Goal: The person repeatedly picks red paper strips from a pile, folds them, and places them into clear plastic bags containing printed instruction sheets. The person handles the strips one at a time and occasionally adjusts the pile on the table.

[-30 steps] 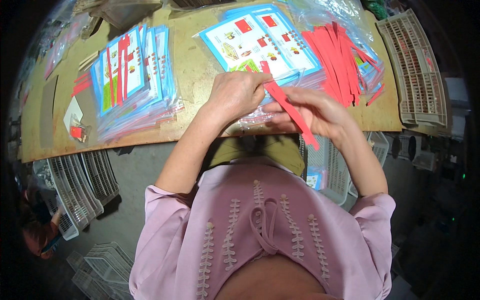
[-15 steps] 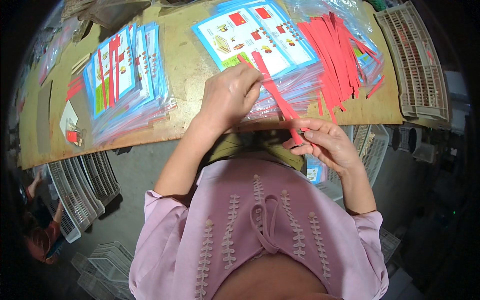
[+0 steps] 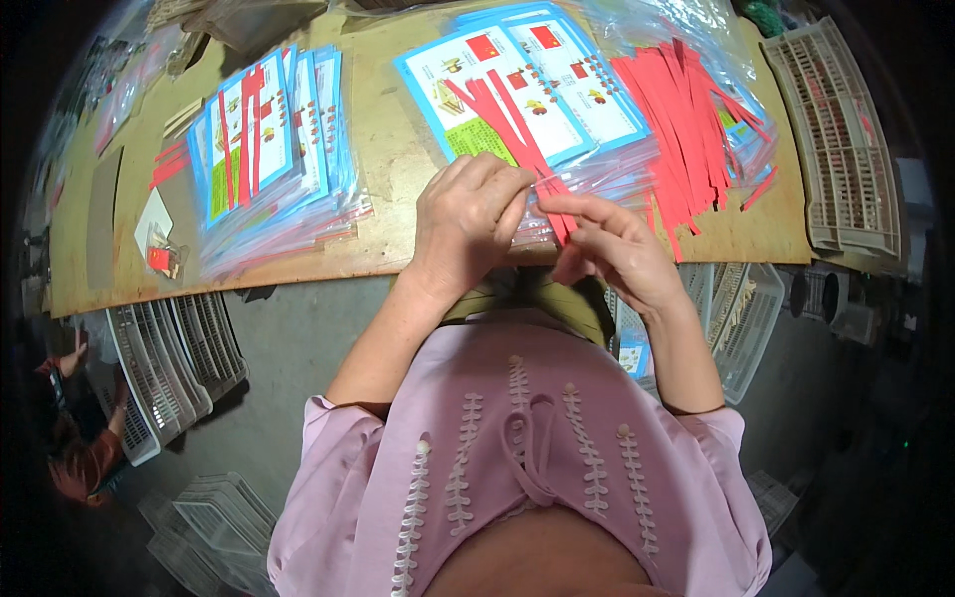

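A few red strips (image 3: 514, 129) lie slantwise over a printed blue-edged card in a clear plastic bag (image 3: 542, 184), on top of a stack. Their lower ends reach the table's front edge. My left hand (image 3: 473, 214) is closed at the bag's near edge, its fingertips partly hidden. My right hand (image 3: 622, 249) has its index finger and thumb around the lower ends of the strips; its other fingers are blurred. Just right of the bags, a loose heap of red strips (image 3: 681, 139) lies on more bagged cards.
Another stack of bagged cards (image 3: 259, 149) with strips on top stands on the left of the table (image 3: 383, 139). Near it lie a white card (image 3: 154, 221) and a small red flag (image 3: 158, 259). Plastic crates flank the table, one at right (image 3: 836, 139). At lower left a person's hand (image 3: 74, 358) shows.
The red strips have moved up and left, farther over the bagged card. My right hand has followed them toward my left hand, which stays by the bag. The whole view has shifted slightly.
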A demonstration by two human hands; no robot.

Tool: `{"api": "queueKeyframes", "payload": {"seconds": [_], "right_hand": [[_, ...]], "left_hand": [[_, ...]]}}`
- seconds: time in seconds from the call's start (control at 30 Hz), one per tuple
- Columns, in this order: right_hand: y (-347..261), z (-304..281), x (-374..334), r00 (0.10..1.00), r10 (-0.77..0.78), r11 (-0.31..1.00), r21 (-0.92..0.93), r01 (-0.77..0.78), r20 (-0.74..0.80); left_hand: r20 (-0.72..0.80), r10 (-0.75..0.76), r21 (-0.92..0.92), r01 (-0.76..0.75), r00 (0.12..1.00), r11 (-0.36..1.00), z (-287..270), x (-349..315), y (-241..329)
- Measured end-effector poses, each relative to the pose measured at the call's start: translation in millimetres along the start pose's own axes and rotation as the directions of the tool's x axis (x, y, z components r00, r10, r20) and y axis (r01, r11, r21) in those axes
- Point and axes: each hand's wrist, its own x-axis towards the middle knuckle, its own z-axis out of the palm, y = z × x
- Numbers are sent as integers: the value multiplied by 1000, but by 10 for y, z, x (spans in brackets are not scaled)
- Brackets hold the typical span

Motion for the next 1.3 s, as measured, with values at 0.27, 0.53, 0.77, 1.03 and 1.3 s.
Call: {"api": "queueKeyframes", "payload": {"seconds": [0.27, 0.53, 0.77, 1.03, 1.3], "right_hand": [[30, 7, 88, 992, -124, 981, 153, 122, 1], [127, 148, 118, 986, -151, 980, 121, 159, -76], [77, 149, 53, 993, -90, 982, 161, 100, -73], [197, 265, 5, 926, -360, 895, -323, 307, -115], [324, 215, 258, 884, -468, 708, -607, 362, -18]], "left_hand": [[-46, 18, -31, -19, 999, 999, 7, 25, 117], [-76, -21, -9, 20, 997, 1000, 4, -66, -38], [-67, 5, -19, -7, 998, 1000, 4, -26, 16], [-91, -30, -15, 29, 995, 999, -27, -11, 8], [-3, 20, -7, -20, 1000, 1000, -100, -51, 55]]}}
